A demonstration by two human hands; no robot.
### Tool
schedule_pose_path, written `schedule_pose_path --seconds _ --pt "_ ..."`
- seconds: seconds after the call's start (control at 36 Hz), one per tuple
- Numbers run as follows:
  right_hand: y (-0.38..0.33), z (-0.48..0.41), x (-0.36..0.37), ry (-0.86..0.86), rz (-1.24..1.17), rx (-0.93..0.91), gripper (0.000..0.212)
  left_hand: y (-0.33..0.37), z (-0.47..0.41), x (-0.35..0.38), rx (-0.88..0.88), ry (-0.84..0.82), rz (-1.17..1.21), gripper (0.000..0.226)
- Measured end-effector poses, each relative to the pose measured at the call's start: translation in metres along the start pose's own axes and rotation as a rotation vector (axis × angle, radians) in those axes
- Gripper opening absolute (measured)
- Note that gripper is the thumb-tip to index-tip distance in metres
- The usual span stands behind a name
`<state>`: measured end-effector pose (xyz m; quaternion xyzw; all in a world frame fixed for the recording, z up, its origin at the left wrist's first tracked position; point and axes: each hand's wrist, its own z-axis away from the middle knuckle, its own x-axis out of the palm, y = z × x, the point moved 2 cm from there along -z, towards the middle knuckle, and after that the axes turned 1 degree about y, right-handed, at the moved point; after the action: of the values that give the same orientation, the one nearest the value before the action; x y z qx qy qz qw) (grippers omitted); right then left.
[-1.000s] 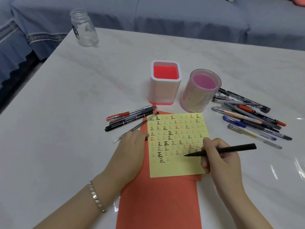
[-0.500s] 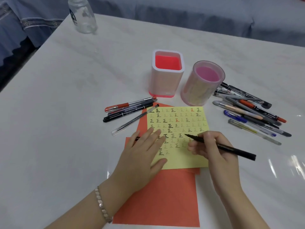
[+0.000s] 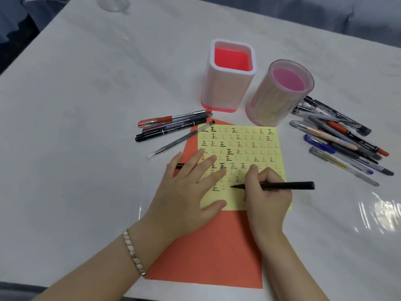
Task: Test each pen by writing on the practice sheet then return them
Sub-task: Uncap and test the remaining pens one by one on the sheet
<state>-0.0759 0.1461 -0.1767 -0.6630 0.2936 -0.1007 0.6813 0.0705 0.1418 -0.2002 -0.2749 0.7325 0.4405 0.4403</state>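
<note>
A yellow practice sheet (image 3: pixel 249 146) covered in small written characters lies on orange paper (image 3: pixel 208 253). My right hand (image 3: pixel 267 198) grips a black pen (image 3: pixel 288 186), whose tip touches the lower part of the sheet. My left hand (image 3: pixel 184 192) lies flat with fingers spread on the sheet's left edge, and a small black cap end (image 3: pixel 179 165) pokes out from under it. Several pens (image 3: pixel 173 127) lie left of the sheet. A larger pile of pens (image 3: pixel 340 140) lies to the right.
A square white and red pen holder (image 3: pixel 227 92) and a round pink holder (image 3: pixel 273 101) stand behind the sheet, both with nothing in them. A clear glass jar (image 3: pixel 112 4) stands at the far left table edge. A blue sofa lies beyond the white marble table (image 3: pixel 86 105).
My left hand slid from the sheet's left edge onto the sheet and spread flat. My right hand swung the pen round and lowered its tip to a lower row.
</note>
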Motion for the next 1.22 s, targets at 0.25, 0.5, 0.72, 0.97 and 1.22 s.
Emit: schedule_pose_path --seconds 0.25,0.5,0.72,0.97,1.22 --pt "0.0036 0.0007 0.0009 0.012 0.034 -0.028 0.044 0.0011 -0.0003 -0.0014 -0.027 -0.003 0.015 0.055" --pt "0.0045 0.0004 0.0014 0.008 0.062 -0.062 0.042 0.0018 -0.0009 -0.0025 -0.031 -0.017 0.011 0.055" --pt "0.0051 -0.0001 0.0022 -0.003 0.071 -0.078 0.04 0.002 -0.0011 -0.003 -0.029 -0.022 0.003 0.055" --pt "0.0063 0.0004 0.0022 0.012 0.081 -0.069 0.039 0.0018 -0.0012 -0.0028 -0.031 -0.02 0.01 0.055" --pt "0.0047 -0.0008 0.0011 0.017 0.07 -0.048 0.04 0.0022 -0.0018 -0.0033 -0.037 -0.027 0.011 0.055"
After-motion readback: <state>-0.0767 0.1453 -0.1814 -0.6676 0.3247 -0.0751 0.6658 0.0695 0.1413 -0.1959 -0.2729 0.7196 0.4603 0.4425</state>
